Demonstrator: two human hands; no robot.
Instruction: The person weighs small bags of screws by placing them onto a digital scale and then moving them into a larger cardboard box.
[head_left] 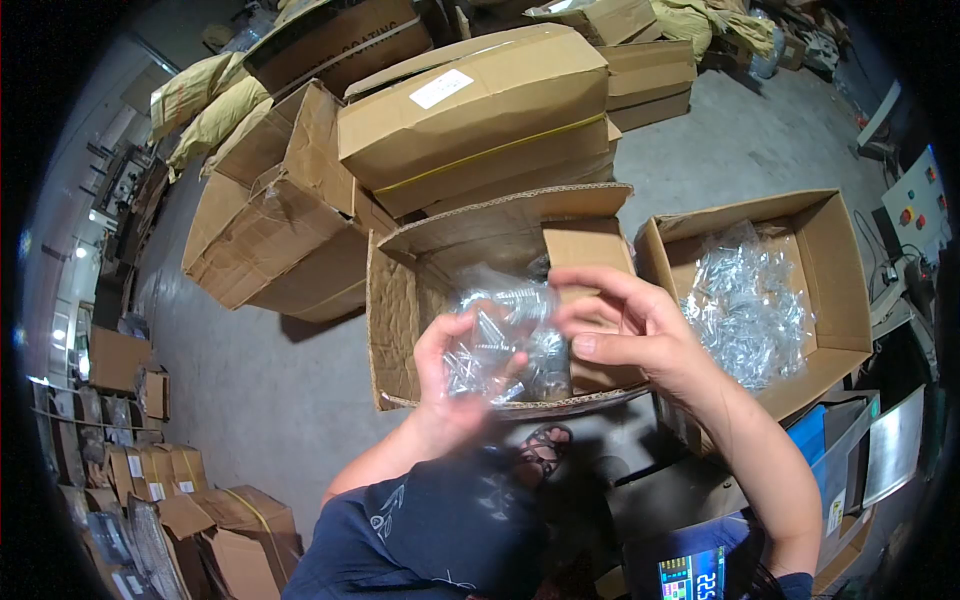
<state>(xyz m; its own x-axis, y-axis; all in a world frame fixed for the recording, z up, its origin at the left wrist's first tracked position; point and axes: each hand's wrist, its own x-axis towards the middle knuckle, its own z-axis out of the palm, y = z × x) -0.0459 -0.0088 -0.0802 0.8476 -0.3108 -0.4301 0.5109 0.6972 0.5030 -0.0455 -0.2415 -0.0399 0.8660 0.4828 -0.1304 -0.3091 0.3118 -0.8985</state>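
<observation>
My left hand [447, 365] is closed around a clear plastic bag [490, 335] with silvery metal parts inside that look like threaded screws. It holds the bag above an open cardboard box [395, 335]. My right hand [640, 325] is just to the right of the bag, over the same box, with thumb and fingers apart. Its fingertips are slightly blurred, and nothing shows between them. More bagged metal pieces appear below the held bag, partly hidden by it and my left hand. Brown cardboard [590, 245] stands inside the box on its right.
At the right, a second open carton [835, 290] holds a heap of clear bags of metal pieces [745, 300]. Large cartons [480, 110] are stacked at the back, with another open carton [280, 220] at the left. A lit display [690, 575] is near my right forearm.
</observation>
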